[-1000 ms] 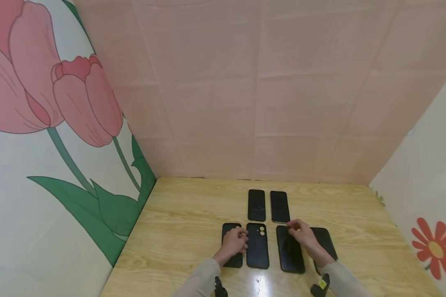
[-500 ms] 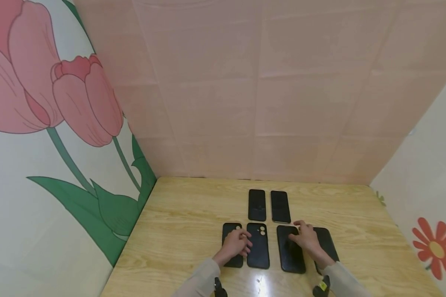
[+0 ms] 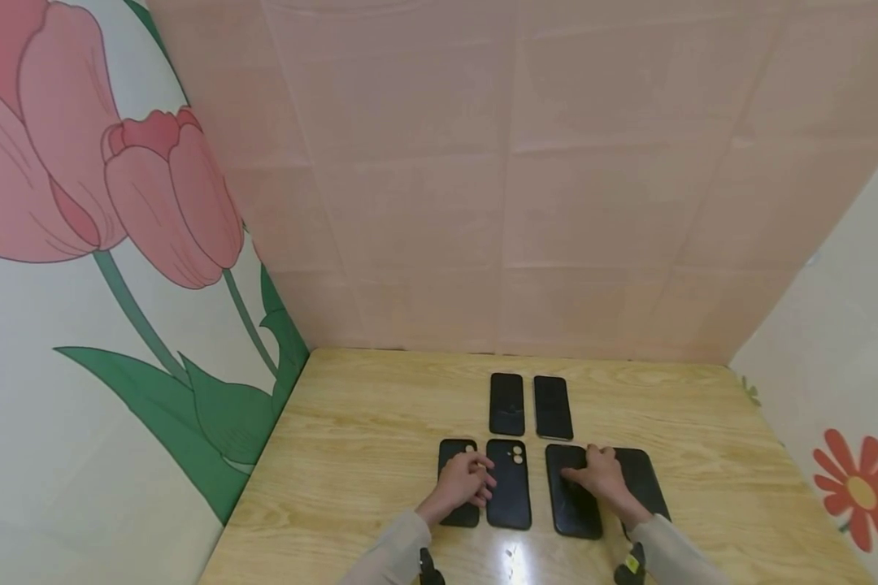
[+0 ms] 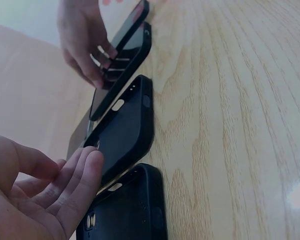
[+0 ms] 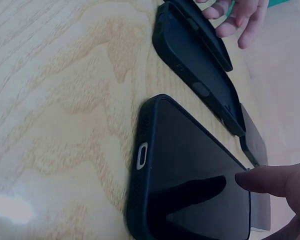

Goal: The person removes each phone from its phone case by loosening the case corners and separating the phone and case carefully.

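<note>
Black casing rims the phone, which lies screen up just right of the empty case. The phone's long axis runs away from the person, nearly parallel to the empty case, its charging port facing the person. Over its far half is the right hand, thumb spread from the fingers; whether they press the screen, I cannot tell. The left hand, left of the empty case, pinches nothing, fingers loosely bent together. Pressing the phone into its casing seems the step in hand, perhaps nearly finished; the next move probably calls for checking the far corners are seated.
</note>
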`<state>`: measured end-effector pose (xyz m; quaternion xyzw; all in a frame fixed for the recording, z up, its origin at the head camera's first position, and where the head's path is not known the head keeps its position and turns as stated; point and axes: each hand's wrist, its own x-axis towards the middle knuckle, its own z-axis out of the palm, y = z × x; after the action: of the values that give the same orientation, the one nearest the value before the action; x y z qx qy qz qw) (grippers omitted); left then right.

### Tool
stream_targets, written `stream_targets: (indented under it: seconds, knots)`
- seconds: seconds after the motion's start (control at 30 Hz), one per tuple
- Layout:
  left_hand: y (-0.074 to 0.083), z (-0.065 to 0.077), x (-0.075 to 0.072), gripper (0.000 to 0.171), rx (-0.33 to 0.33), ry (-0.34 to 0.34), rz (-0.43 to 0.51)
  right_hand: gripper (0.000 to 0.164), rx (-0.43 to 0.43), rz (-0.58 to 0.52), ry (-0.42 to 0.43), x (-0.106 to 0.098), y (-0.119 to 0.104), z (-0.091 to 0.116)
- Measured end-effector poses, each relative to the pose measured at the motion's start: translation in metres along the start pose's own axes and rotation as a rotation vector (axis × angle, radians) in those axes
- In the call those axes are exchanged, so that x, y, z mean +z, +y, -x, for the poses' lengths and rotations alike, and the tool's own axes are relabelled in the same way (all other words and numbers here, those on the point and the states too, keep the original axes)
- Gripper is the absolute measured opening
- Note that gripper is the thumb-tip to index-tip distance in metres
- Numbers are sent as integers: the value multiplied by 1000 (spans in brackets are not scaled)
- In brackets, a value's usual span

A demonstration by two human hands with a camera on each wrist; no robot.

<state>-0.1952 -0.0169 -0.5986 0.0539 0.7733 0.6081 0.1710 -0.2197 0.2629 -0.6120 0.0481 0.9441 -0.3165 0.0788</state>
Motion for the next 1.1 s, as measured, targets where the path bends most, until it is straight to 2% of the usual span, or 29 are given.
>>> stream_targets:
  seconds: [0.27,0.47,0.77,0.87,1.1]
  knots:
    - [0,2,0,21,10,5,23,85,25,23,-2,4,-3,0]
    - [0,3,-1,22,0,8,22,88,48,-2,1,3,-5,1]
    - [-2,3,0,22,-8,18,34,87,35,-27,27,2,1,-2]
    - [0,3,-1,22,-6,23,37,85,29,-48,26,0,2,-3]
    - [2,3,-2,24,0,19,35,72,15,-173,3,-7,4,-1]
